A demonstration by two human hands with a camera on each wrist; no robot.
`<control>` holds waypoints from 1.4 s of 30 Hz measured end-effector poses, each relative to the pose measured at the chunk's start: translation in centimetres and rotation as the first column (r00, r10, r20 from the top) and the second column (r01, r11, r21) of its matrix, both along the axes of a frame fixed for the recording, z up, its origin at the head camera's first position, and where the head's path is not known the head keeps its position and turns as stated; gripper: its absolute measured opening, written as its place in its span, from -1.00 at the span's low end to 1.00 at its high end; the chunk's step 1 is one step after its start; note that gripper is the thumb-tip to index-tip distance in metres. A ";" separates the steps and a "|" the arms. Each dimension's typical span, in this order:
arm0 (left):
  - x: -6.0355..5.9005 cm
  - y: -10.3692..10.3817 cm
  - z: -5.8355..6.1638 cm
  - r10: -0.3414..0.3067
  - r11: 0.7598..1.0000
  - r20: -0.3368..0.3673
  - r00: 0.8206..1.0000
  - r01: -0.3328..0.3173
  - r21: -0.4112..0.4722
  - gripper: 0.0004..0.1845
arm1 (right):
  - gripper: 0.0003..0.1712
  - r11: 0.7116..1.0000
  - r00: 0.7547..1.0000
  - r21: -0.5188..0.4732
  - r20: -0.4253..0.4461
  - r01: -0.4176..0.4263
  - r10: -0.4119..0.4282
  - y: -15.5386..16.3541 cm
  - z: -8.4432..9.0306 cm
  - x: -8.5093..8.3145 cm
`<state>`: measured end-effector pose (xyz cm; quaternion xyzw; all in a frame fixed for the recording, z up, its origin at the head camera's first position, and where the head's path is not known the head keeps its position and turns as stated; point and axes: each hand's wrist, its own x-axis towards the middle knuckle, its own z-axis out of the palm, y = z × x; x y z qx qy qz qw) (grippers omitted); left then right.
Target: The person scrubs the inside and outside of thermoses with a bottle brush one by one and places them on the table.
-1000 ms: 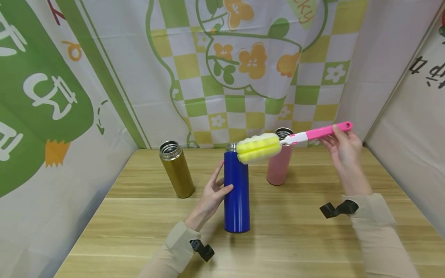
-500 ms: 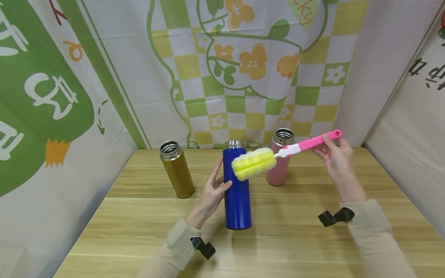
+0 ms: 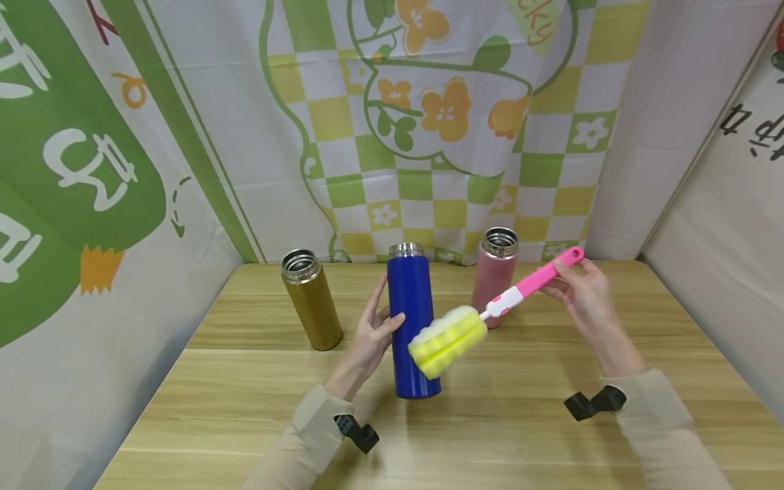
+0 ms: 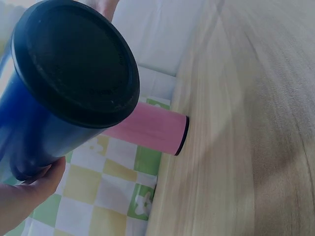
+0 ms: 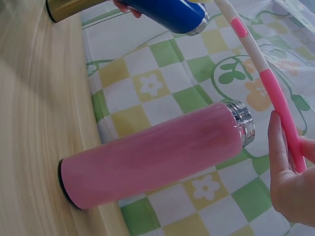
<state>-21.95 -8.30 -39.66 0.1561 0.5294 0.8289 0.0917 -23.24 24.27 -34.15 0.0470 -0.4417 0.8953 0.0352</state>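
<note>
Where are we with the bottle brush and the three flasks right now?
All three flasks stand open, lids off. Left hand grips the blue flask; right hand holds the sponge bottle brush outside it, beside its body. Gold flask and pink flask stand untouched.

A light wooden table (image 3: 257, 408) stands enclosed by white cloth walls (image 3: 429, 102) printed with green-yellow checks and flowers.

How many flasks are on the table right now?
3, none apparently hidden. The gold flask stands at the left, the blue flask in the middle, held by the left hand, and the pink flask at the back right, behind the sponge brush.
</note>
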 end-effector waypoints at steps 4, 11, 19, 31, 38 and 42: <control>-0.1 -0.1 0.0 -0.004 1.000 0.000 1.000 0.004 0.010 -0.21 | -0.72 0.999 0.999 0.039 0.003 -0.035 0.035 0.0 -0.5 0.3; -0.1 -0.2 -0.1 0.003 1.000 -0.003 1.000 -0.003 0.001 -0.20 | -0.65 0.993 0.996 0.075 -0.009 -0.086 0.087 -0.1 -1.2 0.3; 0.0 -0.3 -0.1 -0.023 1.000 -0.008 1.000 0.023 -0.002 -0.19 | -0.67 0.995 0.997 0.066 -0.016 -0.069 0.071 -0.2 -1.0 0.1; 0.4 -0.6 -0.1 -0.124 0.992 -0.022 0.992 0.124 -0.011 -0.19 | -0.83 0.998 0.999 -0.061 -0.039 0.020 -0.022 0.3 0.2 -0.4; 0.6 -0.7 -0.3 -0.184 0.983 -0.045 0.982 0.185 0.015 -0.16 | -0.85 0.990 0.995 -0.125 -0.056 0.069 -0.077 0.4 1.0 -0.6; 0.6 -0.8 -0.4 -0.217 0.975 -0.054 0.975 0.219 0.032 -0.15 | -0.84 0.980 0.991 -0.164 -0.050 0.116 -0.125 0.6 1.4 -0.7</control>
